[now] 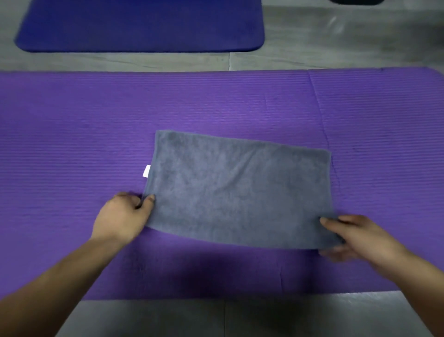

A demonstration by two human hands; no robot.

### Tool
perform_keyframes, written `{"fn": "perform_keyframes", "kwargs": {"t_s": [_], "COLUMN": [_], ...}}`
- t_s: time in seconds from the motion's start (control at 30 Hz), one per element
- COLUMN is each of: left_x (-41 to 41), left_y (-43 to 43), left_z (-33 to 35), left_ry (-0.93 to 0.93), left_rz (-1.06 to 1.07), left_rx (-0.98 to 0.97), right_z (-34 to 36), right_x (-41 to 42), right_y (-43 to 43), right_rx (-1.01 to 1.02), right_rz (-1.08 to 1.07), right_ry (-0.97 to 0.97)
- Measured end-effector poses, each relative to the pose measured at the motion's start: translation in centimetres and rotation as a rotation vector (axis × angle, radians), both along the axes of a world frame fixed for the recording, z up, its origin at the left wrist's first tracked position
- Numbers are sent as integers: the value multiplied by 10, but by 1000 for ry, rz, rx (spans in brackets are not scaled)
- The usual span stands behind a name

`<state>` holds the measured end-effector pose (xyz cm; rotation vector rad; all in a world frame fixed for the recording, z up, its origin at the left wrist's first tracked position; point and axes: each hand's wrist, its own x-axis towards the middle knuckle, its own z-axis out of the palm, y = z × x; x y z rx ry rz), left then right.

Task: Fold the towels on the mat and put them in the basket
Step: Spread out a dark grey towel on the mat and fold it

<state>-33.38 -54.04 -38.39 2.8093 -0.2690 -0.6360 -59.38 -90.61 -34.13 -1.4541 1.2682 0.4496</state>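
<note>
A grey towel (240,190) lies flat as a rectangle in the middle of the purple mat (72,144), a small white tag sticking out of its left edge. My left hand (122,216) pinches the towel's near left corner, thumb on top. My right hand (355,235) pinches the near right corner, thumb on top and fingers underneath. No basket is in view.
A dark blue mat (141,26) lies on the grey floor (312,43) beyond the purple mat. A black object (355,2) shows at the top right edge. Grey floor also runs along the near edge of the purple mat.
</note>
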Motion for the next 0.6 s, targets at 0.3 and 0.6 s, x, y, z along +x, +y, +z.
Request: {"fn": "perform_keyframes", "kwargs": {"t_s": [0.3, 0.6], "left_x": [29, 61], "left_y": [-35, -81], "left_z": [-9, -2], "left_ry": [-12, 41], "left_rz": [264, 288], "left_rx": [-210, -190], "right_z": [-11, -31], "right_x": [44, 91], "right_y": [-32, -43], "right_rx": [-422, -598], "right_rz": [99, 75], "right_ry": [-25, 49]}}
